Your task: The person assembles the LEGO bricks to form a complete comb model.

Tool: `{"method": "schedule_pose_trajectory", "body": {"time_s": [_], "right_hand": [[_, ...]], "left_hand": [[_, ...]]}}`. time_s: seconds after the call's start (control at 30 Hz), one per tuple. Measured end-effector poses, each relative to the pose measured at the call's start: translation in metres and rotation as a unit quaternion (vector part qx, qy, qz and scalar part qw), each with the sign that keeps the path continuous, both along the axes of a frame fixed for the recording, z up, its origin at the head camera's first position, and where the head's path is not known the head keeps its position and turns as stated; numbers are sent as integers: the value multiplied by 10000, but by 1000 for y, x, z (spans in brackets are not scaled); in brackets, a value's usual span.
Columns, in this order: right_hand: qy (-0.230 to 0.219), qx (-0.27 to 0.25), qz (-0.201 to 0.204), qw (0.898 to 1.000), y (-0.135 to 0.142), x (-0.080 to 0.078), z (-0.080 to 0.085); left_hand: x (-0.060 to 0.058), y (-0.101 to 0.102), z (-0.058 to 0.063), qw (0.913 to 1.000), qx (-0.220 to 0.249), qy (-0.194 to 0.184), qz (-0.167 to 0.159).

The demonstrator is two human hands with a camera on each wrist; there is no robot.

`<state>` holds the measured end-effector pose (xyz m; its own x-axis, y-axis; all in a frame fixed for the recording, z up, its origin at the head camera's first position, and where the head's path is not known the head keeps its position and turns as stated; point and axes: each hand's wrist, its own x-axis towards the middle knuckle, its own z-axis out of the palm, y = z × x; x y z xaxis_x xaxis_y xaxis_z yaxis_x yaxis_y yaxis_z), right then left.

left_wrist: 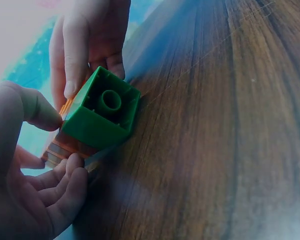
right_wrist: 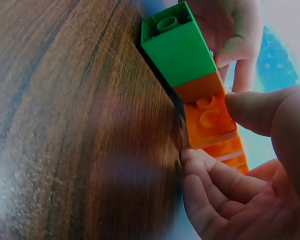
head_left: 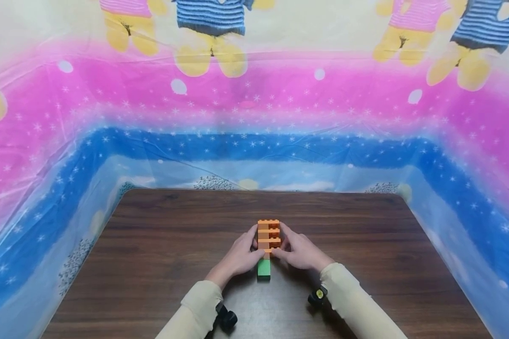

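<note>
A stack of orange toy building bricks [head_left: 269, 231] lies lengthwise on the table, with a green brick [head_left: 264, 269] joined at its near end. My left hand [head_left: 241, 252] grips the orange part from the left, thumb near the green brick. From the other side my right hand [head_left: 302, 250] holds the same stack, its thumb at the near orange brick. The green brick's hollow underside [left_wrist: 111, 101] faces the left wrist camera. In the right wrist view, round studs show on an orange brick [right_wrist: 210, 122] between thumb and fingers. Fingers hide parts of the stack.
The dark wood table [head_left: 161, 226] has its far edge beyond the hands. A printed cloth [head_left: 246, 146] in pink and blue hangs behind the table and along both sides. Black wrist cameras [head_left: 226, 319] sit at both cuffs, low over the tabletop.
</note>
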<state>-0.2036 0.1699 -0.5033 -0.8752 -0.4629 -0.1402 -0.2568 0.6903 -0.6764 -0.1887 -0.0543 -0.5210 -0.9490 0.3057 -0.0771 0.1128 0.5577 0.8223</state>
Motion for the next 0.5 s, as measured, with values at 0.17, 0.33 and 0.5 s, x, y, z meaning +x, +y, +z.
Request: {"method": "schedule_pose_trajectory", "body": {"time_s": [0.17, 0.33, 0.5], "right_hand": [[-19, 31, 75, 10000, 0, -1, -1], [-136, -3, 135, 9998, 1, -4, -2], [-186, -31, 153, 9997, 0, -6, -3]], "left_hand": [[-1, 1, -2, 9997, -249, 25, 9], [-3, 3, -2, 9992, -387, 82, -13], [-3, 3, -1, 9992, -377, 110, -26]]}}
